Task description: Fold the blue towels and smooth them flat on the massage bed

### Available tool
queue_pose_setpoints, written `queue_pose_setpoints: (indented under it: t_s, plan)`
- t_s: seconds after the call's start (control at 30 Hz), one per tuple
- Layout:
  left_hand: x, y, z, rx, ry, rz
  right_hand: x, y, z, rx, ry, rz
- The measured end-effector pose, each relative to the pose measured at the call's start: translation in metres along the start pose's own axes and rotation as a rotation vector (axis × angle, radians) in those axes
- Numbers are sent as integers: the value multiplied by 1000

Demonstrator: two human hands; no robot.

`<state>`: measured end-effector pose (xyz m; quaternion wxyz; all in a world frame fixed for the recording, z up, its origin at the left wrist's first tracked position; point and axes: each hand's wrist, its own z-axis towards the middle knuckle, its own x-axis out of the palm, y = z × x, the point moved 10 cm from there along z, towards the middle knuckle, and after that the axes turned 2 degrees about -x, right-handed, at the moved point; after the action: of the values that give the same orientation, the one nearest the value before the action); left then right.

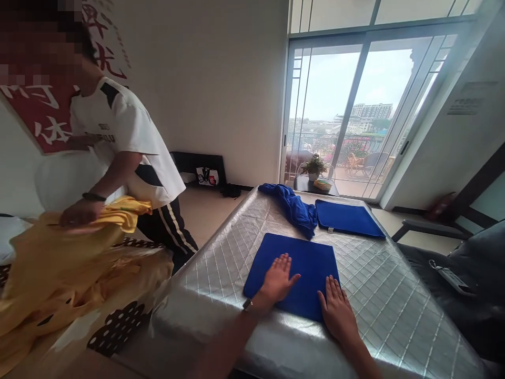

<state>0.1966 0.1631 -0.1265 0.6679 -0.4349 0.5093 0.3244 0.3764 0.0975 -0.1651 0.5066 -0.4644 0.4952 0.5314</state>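
A folded blue cloth (303, 255) lies flat as a rough square on the silver quilted cover (229, 252) in front of me. My left hand (279, 279) rests palm down on its left part, fingers stretched out. Along its right edge lies my right hand (337, 305), also flat with the thumb apart, partly on the cloth and partly on the cover. Beyond them is a crumpled blue cloth (294, 208). To its right a second flat blue piece (349, 218) shows a small white tag at its near corner.
At the left a person (134, 137) leans over, handling yellow cloth (63, 252) on another surface. A potted plant (314, 167) stands on a chair near the glass door (327, 105). To the right, a power strip (452, 276) lies on a dark sofa (483, 263).
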Motion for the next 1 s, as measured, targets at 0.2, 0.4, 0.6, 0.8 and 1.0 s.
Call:
queue_pose_setpoints:
  t_s: [0.2,0.4,0.6,0.8,1.0]
  plan:
    - [30,-108,-10,337,88,-98,-3,7,0,-83,34,6]
    - [12,-25,-44,141,56,-52,-5,4,0,-50,-23,71]
    - [1,69,-81,-235,87,23,1,1,-1,-60,-71,94]
    - [4,69,-82,-199,141,16,17,-4,4,-85,-37,1]
    - [7,73,-83,-175,139,35,27,-10,-2,-95,-47,-19]
